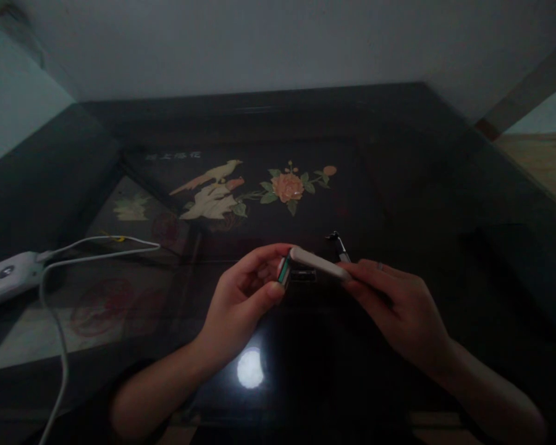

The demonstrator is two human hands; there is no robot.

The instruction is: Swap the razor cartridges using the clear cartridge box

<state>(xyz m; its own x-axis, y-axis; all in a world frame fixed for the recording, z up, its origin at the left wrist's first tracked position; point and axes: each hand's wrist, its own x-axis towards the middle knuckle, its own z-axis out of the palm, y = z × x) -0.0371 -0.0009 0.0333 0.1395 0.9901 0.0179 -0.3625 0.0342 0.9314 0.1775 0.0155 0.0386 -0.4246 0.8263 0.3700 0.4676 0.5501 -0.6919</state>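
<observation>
Between the thumb and fingers of my left hand point(243, 296) is a small piece with a green face and pale edges point(284, 270). My right hand point(393, 293) pinches the far end of a slim white bar point(319, 262), whose left end meets the green-faced piece. I cannot tell whether the two are joined. Just under the bar shows a small dark rectangular thing with a light rim point(303, 275). Behind my right fingers a thin silver stem with a dark tip point(340, 246) lies on the table, its lower end hidden.
The dark glossy table point(269, 117) carries a bird-and-flower picture point(287, 186). At left sits a white device point(9, 278) with a white cable point(59, 321) looping toward me. A dark bulky object point(523, 272) lies at right. A light reflects near the front.
</observation>
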